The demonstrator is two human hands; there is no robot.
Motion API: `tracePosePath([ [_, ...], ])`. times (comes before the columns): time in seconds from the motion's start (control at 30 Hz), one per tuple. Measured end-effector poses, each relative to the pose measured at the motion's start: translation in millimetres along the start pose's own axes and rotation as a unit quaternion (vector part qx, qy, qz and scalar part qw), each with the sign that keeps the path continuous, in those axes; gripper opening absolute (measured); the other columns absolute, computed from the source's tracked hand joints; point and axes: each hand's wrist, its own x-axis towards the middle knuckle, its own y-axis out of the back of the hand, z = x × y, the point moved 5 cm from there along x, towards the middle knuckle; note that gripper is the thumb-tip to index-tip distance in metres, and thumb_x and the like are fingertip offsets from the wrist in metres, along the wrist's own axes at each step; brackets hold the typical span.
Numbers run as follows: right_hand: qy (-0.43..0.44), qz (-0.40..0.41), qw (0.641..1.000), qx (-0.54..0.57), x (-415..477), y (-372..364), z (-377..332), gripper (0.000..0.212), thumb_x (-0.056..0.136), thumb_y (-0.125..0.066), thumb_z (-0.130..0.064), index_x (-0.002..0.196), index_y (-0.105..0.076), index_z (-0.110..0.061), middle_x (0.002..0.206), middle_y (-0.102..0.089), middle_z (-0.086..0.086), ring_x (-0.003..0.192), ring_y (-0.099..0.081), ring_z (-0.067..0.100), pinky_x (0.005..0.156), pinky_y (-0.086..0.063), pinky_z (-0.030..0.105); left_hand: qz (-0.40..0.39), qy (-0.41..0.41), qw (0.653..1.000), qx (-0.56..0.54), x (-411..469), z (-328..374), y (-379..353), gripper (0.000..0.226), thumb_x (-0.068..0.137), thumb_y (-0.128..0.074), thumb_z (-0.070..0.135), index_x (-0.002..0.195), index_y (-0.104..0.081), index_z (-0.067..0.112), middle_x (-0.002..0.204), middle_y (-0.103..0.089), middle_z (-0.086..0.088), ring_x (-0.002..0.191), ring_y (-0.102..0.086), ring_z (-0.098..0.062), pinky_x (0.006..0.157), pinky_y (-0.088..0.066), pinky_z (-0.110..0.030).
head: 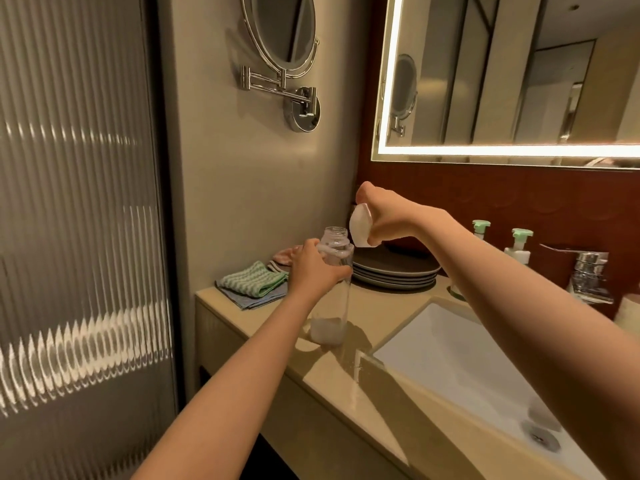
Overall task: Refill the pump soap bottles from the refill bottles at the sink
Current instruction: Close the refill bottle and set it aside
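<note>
Fingers point(341, 270) of left hand point(313, 268) wrap clear bottle point(332, 289) on counter point(346, 379); right hand point(381, 216) grips white cap point(360, 225) above. Keep bottle upright and steady; park cap before pouring.

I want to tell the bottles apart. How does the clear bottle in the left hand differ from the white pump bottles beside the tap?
The clear plastic bottle has an open neck; the white pump bottles carry green pump heads. The clear one is gripped by the left hand; the pump bottles stand untouched. Both stand upright on the beige counter.
</note>
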Motion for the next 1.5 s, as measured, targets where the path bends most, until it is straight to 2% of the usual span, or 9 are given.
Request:
tracePosePath([
  [0.2,0.016,-0.018,1.0,0.01,5.3,4.0,-17.4,0.076,0.07,-0.071,0.004,0.132,-0.03,-0.011,0.128,-0.046,0.012,0.099,-0.046,0.023,0.076,-0.047,0.029,-0.014,-0.011,0.999,-0.031,-3.2,4.9,-5.2,0.064,0.071,-0.079,0.029,0.114,-0.034,0.015,0.121,-0.052,-0.007,0.102,-0.051,-0.02,0.075,-0.041,-0.029],
  [0.43,-0.01,-0.045,0.997,0.07,20.0,-7.8,-24.3,0.084,0.074,-0.071,-0.001,0.142,-0.025,-0.017,0.14,-0.04,0.011,0.123,-0.043,0.031,0.094,-0.043,0.036,-0.036,0.013,0.999,-0.029,4.7,-2.5,-6.9,0.066,0.071,-0.079,0.032,0.103,-0.023,0.018,0.127,-0.043,-0.013,0.108,-0.05,-0.027,0.08,-0.044,-0.034],
  [0.63,-0.013,-0.061,0.991,0.12,25.5,-10.8,-33.7,0.065,0.076,-0.075,-0.015,0.133,-0.042,-0.016,0.134,-0.047,0.007,0.12,-0.047,0.027,0.088,-0.044,0.031,-0.009,0.025,1.0,0.012,5.6,-6.8,-6.1,0.097,0.06,-0.083,0.039,0.132,-0.026,0.008,0.137,-0.034,-0.026,0.123,-0.039,-0.043,0.103,-0.036,-0.053],
  [0.73,-0.001,-0.053,0.996,0.073,27.2,-14.3,-37.7,0.051,0.079,-0.072,-0.024,0.126,-0.052,-0.016,0.13,-0.049,0.007,0.115,-0.049,0.025,0.08,-0.047,0.029,-0.056,0.039,0.993,-0.093,4.1,-6.9,-9.5,0.075,0.066,-0.082,0.026,0.112,-0.024,0.019,0.131,-0.042,-0.018,0.114,-0.05,-0.033,0.095,-0.047,-0.049],
  [1.03,-0.039,-0.081,0.996,0.027,21.7,-10.0,-41.8,0.054,0.083,-0.069,-0.032,0.13,-0.048,-0.017,0.129,-0.048,0.011,0.101,-0.05,0.027,0.075,-0.057,0.037,-0.028,0.013,0.997,-0.066,4.7,-6.4,-11.9,0.075,0.068,-0.081,0.025,0.117,-0.026,0.013,0.132,-0.041,-0.018,0.117,-0.047,-0.036,0.096,-0.044,-0.05],
  [1.17,-0.071,-0.055,0.989,-0.121,21.2,-12.7,-49.4,0.064,0.09,-0.043,-0.058,0.13,-0.05,-0.008,0.124,-0.054,0.014,0.096,-0.055,0.026,0.073,-0.049,0.032,-0.054,0.031,0.996,-0.066,8.1,-7.5,-15.8,0.092,0.071,-0.078,0.03,0.137,-0.016,0.011,0.141,-0.04,-0.011,0.126,-0.043,-0.031,0.103,-0.039,-0.047],
  [1.3,-0.099,-0.143,0.982,-0.079,18.2,-24.1,-47.3,0.08,0.088,-0.026,-0.069,0.14,-0.039,-0.009,0.144,-0.04,0.012,0.128,-0.042,0.031,0.098,-0.038,0.04,-0.036,0.042,0.998,-0.035,9.4,-9.9,-13.3,0.106,0.071,-0.078,0.036,0.146,-0.008,0.009,0.144,-0.039,-0.011,0.129,-0.042,-0.03,0.101,-0.041,-0.043],
  [1.43,-0.102,-0.14,0.985,0.005,15.3,-17.5,-36.8,0.056,0.091,-0.052,-0.045,0.134,-0.044,-0.011,0.136,-0.048,0.01,0.102,-0.058,0.024,0.057,-0.041,0.024,-0.026,0.027,0.998,-0.045,5.8,-9.6,-9.8,0.089,0.066,-0.08,0.037,0.129,-0.023,0.01,0.138,-0.038,-0.018,0.122,-0.043,-0.036,0.099,-0.041,-0.049],
  [1.5,-0.108,-0.129,0.986,0.021,12.8,-13.8,-31.4,0.054,0.089,-0.057,-0.042,0.129,-0.048,-0.008,0.124,-0.056,0.01,0.082,-0.064,0.02,0.049,-0.04,0.023,0.004,0.028,1.0,-0.006,5.2,-11.6,-7.0,0.1,0.059,-0.082,0.045,0.134,-0.025,0.011,0.139,-0.032,-0.025,0.125,-0.037,-0.043,0.103,-0.036,-0.053],
])
